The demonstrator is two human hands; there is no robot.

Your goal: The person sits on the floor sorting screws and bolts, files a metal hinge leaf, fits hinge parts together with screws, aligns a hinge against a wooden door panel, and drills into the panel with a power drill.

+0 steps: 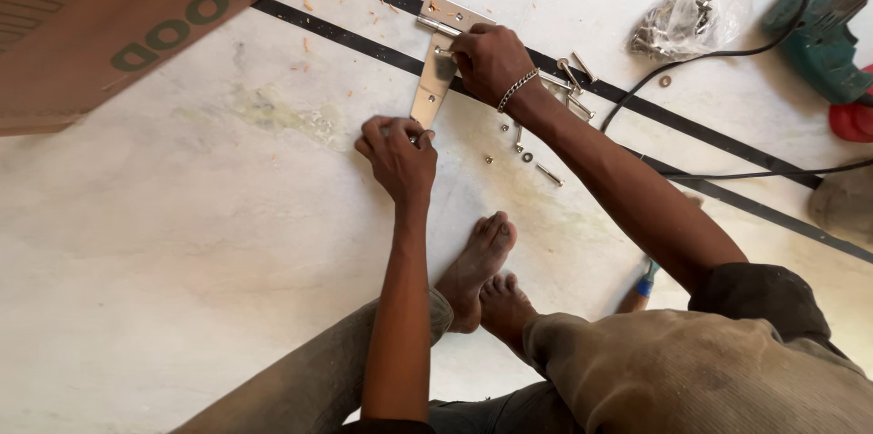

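Observation:
A shiny metal tee hinge lies flat on the pale stone floor. My left hand presses on the narrow tip of its long strap, fingers curled over the end. My right hand, with a chain bracelet at the wrist, is closed on the strap near the hinge's knuckle and wide plate; what its fingertips pinch I cannot tell. Loose bolts, nuts and washers lie scattered just right of the hinge.
A brown plywood sheet leans in at the top left. A clear bag of hardware and a green power drill with its black cord lie at the top right. My bare feet rest below the hinge.

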